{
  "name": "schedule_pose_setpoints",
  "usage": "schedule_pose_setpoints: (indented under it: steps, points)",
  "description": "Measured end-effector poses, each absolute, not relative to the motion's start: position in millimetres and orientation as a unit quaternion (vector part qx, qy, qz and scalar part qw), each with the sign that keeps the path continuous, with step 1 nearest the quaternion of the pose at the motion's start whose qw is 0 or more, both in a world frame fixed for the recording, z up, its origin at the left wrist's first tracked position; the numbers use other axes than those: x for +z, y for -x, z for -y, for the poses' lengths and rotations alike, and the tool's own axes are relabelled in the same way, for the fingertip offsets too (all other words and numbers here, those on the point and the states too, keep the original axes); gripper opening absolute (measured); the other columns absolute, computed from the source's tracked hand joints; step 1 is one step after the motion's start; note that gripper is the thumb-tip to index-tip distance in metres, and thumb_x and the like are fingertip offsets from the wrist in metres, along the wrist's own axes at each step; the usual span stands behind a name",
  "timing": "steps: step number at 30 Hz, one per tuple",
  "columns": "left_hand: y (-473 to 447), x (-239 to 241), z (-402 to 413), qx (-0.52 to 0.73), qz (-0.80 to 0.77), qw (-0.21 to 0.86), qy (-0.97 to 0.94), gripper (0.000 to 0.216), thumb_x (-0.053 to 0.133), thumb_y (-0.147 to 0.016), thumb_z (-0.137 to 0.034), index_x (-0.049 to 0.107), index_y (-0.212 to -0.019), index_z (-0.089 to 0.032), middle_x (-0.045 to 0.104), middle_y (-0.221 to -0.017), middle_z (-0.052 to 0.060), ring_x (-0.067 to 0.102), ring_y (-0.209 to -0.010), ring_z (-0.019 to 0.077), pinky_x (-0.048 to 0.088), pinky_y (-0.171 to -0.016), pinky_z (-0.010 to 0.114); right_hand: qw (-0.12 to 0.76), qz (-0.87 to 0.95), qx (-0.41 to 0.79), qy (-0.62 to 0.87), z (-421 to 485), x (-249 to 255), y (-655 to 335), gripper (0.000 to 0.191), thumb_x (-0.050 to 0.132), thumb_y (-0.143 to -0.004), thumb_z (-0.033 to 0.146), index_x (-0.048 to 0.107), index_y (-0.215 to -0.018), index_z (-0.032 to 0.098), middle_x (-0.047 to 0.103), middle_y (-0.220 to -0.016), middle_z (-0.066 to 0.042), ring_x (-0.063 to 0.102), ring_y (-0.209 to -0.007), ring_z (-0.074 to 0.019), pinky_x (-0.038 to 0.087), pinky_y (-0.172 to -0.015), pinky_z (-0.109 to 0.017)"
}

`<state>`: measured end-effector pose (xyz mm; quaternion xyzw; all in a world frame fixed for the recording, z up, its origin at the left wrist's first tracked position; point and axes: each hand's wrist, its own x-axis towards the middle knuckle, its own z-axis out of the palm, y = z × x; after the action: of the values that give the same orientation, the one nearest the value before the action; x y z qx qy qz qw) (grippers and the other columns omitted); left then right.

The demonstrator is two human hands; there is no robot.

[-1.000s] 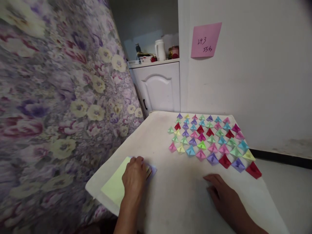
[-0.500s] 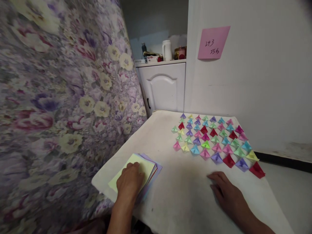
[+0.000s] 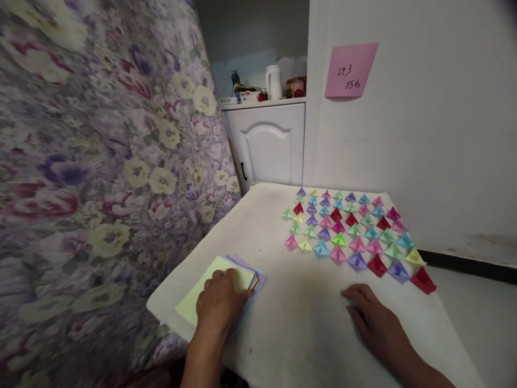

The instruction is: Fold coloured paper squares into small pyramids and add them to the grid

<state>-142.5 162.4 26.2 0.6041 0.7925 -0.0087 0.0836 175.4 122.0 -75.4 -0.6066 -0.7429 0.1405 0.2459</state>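
Note:
My left hand (image 3: 220,307) lies on a stack of coloured paper squares (image 3: 202,288) with a light green sheet on top, at the near left of a white table (image 3: 283,323). Its fingers curl at the stack's right edge, where the sheets lift a little. My right hand (image 3: 374,320) rests flat on the table, fingers stretched out, holding nothing. Just beyond it, several small folded paper pieces (image 3: 351,231) in many colours stand in rows across the table's far right.
A floral fabric surface (image 3: 100,161) rises along the left. A white wall with a pink note (image 3: 350,70) stands behind the table. A white cabinet (image 3: 266,143) at the back carries a jug and jars.
My left hand has shifted on the stack, first back toward me, then its fingers reached the right edge. The view has swung slightly. My right hand has stayed put.

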Motion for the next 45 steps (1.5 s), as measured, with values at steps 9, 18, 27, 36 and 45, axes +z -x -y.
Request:
schedule_pose_setpoints:
  steps: [9, 18, 27, 36, 45]
  points:
    - [146.0, 18.7, -167.6, -0.012, -0.795, 0.062, -0.603, 0.055, 0.054, -0.064, -0.046, 0.053, -0.113, -0.02, 0.047, -0.122, 0.014, 0.048, -0.106, 0.0332, 0.042, -0.076, 0.04, 0.259, 0.743, 0.136, 0.602, -122.0, -72.3, -173.1, 0.027, 0.034, -0.086, 0.023, 0.05, -0.107, 0.026, 0.049, -0.114, -0.005, 0.061, -0.082, -0.0159, 0.051, -0.064, -0.028]
    - [146.2, 16.8, -175.4, -0.037, -0.788, 0.067, -0.611, 0.057, 0.053, -0.065, -0.049, 0.051, -0.115, -0.022, 0.052, -0.113, 0.013, 0.051, -0.101, 0.0333, 0.042, -0.076, 0.041, 0.267, 0.736, 0.148, 0.604, -121.7, -64.3, -169.8, 0.028, 0.034, -0.083, 0.017, 0.051, -0.103, 0.025, 0.051, -0.11, -0.006, 0.061, -0.08, -0.0162, 0.05, -0.065, -0.028]
    - [144.3, 22.2, -176.7, -0.042, -0.787, 0.079, -0.61, 0.061, 0.05, -0.068, -0.049, 0.046, -0.122, -0.021, 0.051, -0.114, 0.014, 0.052, -0.102, 0.0331, 0.043, -0.076, 0.042, 0.273, 0.729, 0.17, 0.604, -122.0, -58.7, -170.4, 0.029, 0.034, -0.081, 0.015, 0.051, -0.102, 0.024, 0.05, -0.109, -0.005, 0.06, -0.08, -0.0157, 0.049, -0.067, -0.028]
    - [144.3, 28.5, -177.4, -0.05, -0.79, 0.099, -0.602, 0.061, 0.048, -0.07, -0.049, 0.044, -0.124, -0.02, 0.052, -0.117, 0.014, 0.053, -0.103, 0.0327, 0.043, -0.075, 0.041, 0.259, 0.725, 0.182, 0.611, -123.7, -54.4, -169.7, 0.029, 0.037, -0.079, 0.012, 0.052, -0.1, 0.025, 0.05, -0.11, -0.005, 0.059, -0.081, -0.0148, 0.047, -0.07, -0.026]
    - [155.3, 24.2, -179.7, -0.031, -0.781, 0.105, -0.615, 0.064, 0.048, -0.071, -0.051, 0.044, -0.125, -0.017, 0.053, -0.122, 0.015, 0.054, -0.106, 0.0316, 0.043, -0.078, 0.038, 0.26, 0.728, 0.176, 0.61, -122.6, -52.1, -169.5, 0.027, 0.036, -0.08, 0.012, 0.052, -0.099, 0.023, 0.05, -0.109, -0.006, 0.059, -0.08, -0.0146, 0.047, -0.07, -0.026]
